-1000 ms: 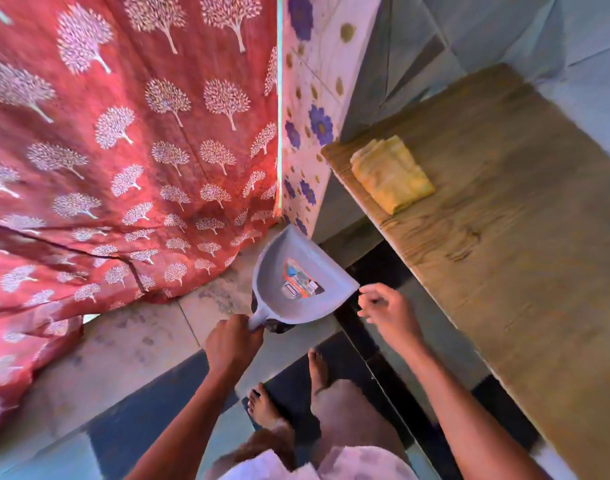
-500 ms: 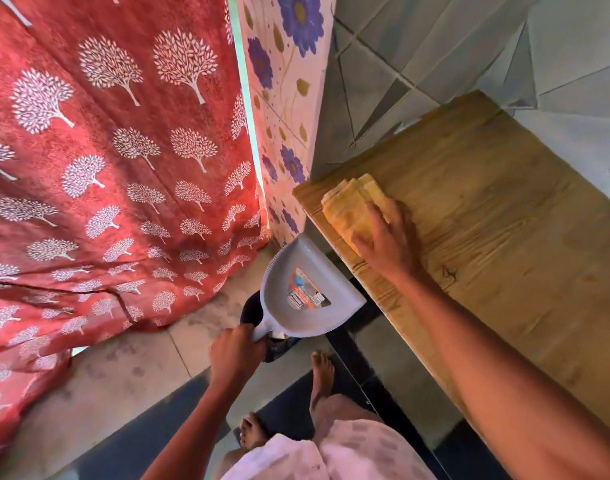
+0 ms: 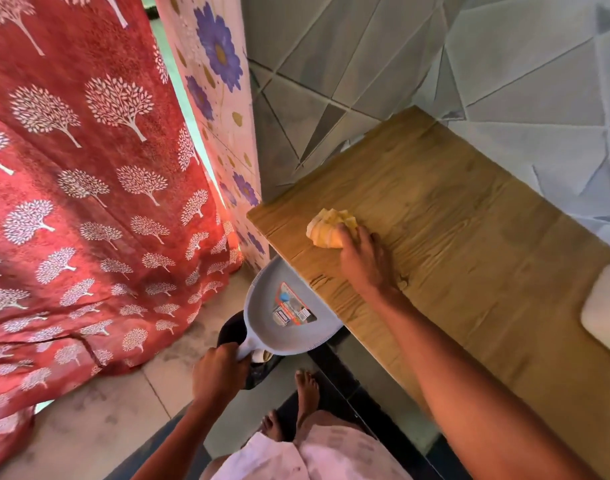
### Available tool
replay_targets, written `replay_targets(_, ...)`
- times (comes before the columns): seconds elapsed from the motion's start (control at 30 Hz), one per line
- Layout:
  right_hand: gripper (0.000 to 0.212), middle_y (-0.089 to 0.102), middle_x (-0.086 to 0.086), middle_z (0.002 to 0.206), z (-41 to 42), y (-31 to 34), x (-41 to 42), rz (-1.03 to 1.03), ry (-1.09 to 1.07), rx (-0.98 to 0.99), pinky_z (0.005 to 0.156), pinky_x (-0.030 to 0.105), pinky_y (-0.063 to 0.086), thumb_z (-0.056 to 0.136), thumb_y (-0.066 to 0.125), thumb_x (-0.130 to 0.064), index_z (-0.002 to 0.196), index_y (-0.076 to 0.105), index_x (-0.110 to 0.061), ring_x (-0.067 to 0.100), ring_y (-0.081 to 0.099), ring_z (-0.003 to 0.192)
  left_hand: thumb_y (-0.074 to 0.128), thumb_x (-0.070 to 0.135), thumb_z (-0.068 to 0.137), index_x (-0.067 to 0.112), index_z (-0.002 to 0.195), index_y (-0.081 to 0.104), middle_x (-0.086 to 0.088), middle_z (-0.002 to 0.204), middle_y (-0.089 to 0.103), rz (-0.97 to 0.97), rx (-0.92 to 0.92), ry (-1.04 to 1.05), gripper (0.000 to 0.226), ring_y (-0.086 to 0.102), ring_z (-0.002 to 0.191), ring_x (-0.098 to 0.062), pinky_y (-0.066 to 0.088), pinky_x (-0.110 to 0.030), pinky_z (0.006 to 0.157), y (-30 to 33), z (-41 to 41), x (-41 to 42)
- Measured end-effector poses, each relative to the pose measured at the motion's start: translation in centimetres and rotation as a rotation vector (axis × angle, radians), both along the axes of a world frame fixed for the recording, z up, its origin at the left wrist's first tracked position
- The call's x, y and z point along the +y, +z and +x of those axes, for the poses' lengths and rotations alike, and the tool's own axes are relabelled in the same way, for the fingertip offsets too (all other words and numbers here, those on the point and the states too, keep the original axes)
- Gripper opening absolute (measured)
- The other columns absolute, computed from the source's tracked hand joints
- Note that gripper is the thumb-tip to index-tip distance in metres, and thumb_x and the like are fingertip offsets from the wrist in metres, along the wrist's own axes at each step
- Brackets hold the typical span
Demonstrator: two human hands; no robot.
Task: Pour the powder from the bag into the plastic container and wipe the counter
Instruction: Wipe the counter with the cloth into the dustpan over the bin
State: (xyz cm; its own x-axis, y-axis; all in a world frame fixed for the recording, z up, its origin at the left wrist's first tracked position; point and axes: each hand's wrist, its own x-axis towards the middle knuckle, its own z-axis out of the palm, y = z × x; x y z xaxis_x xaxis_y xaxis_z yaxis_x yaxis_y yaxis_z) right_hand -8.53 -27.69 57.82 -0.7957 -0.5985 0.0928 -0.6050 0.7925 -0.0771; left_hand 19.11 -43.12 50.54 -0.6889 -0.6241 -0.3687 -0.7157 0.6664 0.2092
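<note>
A yellow cloth [image 3: 326, 227], bunched up, lies near the left end of the wooden counter [image 3: 469, 237]. My right hand [image 3: 364, 259] grips the cloth from its near side, fingers curled over it. My left hand [image 3: 220, 375] holds the handle of a grey dustpan [image 3: 289, 306], whose front lip sits just under the counter's near edge. A label shows inside the pan. No bag or plastic container is in view.
A red curtain with white trees [image 3: 88, 202] hangs at the left, beside a floral panel [image 3: 220, 98]. Grey tiled wall [image 3: 435, 64] backs the counter. A white object [image 3: 605, 306] sits at the counter's right edge. A dark bin [image 3: 232, 329] stands under the dustpan; my bare feet [image 3: 307, 389] are on the floor.
My right hand reached from mid-air to the folded cloth, closed on it and bunched it up. The dustpan came up against the counter's edge.
</note>
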Motion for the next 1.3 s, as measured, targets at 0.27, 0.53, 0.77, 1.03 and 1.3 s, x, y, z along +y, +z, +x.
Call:
replay_targets(0.27,0.042,0.064,0.024,0.110,1.0,1.9,16.2,-0.082,-0.353,0.220,0.063,0.044,0.053,0.089,0.060,-0.015,0.130,0.060,-0.011,0.042,0.063,0.083,0.060,0.051,0.082,0.015,0.091,0.070,-0.011,0.090,0.074,0.041,0.012,-0.107,0.039,0.069,0.087,-0.037,0.051,-0.035,0.063,0.8,-0.1,4.4)
replay_targets(0.53,0.041,0.057,0.035,0.120,-6.1,0.1,28.6,0.080,-0.466,0.296,0.068,0.051,0.054,0.096,0.047,-0.015,0.137,0.047,-0.012,0.050,0.063,0.092,0.063,0.045,0.083,0.014,0.087,0.070,-0.011,0.083,0.074,0.034,0.013,-0.096,0.033,0.069,0.082,-0.038,0.051,-0.036,0.063,0.5,-0.8,9.0)
replay_targets(0.77,0.036,0.057,0.033,0.121,-13.9,-4.5,31.1,0.080,-0.523,0.155,0.082,0.056,0.053,0.100,0.044,-0.008,0.134,0.052,-0.008,0.050,0.061,0.103,0.070,0.044,0.081,0.019,0.093,0.069,-0.011,0.078,0.073,0.004,0.040,-0.046,0.027,0.069,0.073,-0.037,0.041,-0.031,0.055,0.0,-0.7,12.2)
replay_targets(1.03,0.045,0.063,0.019,0.115,-1.0,-5.3,21.0,-0.131,-0.177,0.090,0.062,0.043,0.056,0.084,0.063,-0.018,0.129,0.058,-0.011,0.039,0.065,0.098,0.074,0.032,0.078,0.018,0.075,0.068,-0.008,0.064,0.068,-0.009,0.038,0.052,0.016,0.066,0.059,-0.033,0.037,-0.026,0.051,1.8,0.3,15.3)
replay_targets(1.3,0.044,0.073,0.012,0.107,11.4,-2.8,15.4,-0.404,0.292,-0.196,0.056,0.035,0.057,0.082,0.056,-0.020,0.124,0.067,-0.012,0.032,0.071,0.077,0.072,0.030,0.076,0.015,0.076,0.069,-0.012,0.068,0.070,-0.030,0.081,0.055,0.015,0.067,0.065,-0.039,0.038,-0.029,0.052,2.1,0.7,17.9)
